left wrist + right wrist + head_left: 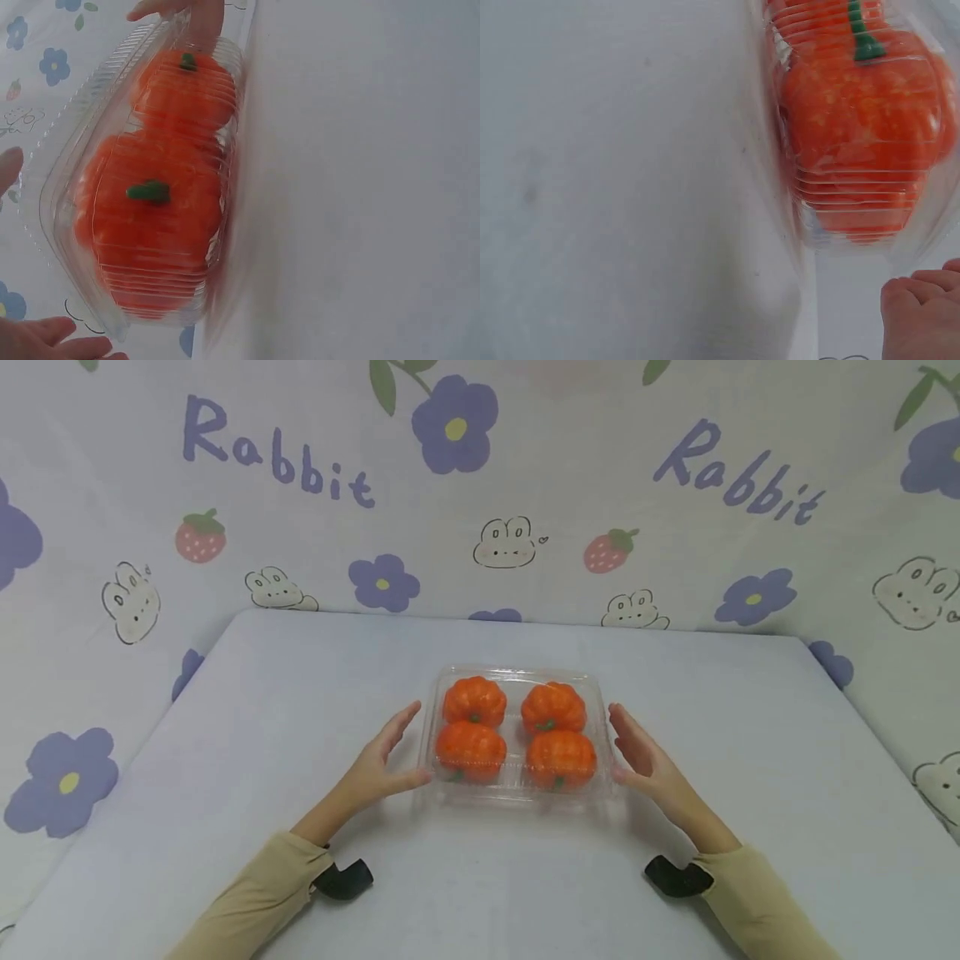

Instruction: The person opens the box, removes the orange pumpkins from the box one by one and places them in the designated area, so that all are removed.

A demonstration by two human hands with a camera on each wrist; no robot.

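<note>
A clear plastic clamshell box (514,768) sits on the white table, with several small orange toy pumpkins (561,758) inside. Green stems (150,192) show through its ribbed side in the left wrist view. My left hand (375,768) is at the box's left side, fingers extended and thumb tip right by the near left corner. On the opposite side, my right hand (654,772) has its fingers extended along the edge, its thumb near the front right corner. Neither hand is curled round the box. The right hand's fingers (922,300) lie just past the box's end in the right wrist view.
The table (510,893) is covered in plain white. Behind and beside it hangs a cloth (570,460) printed with flowers, rabbits and strawberries. Black bands (343,880) are on both wrists, below beige sleeves (255,893).
</note>
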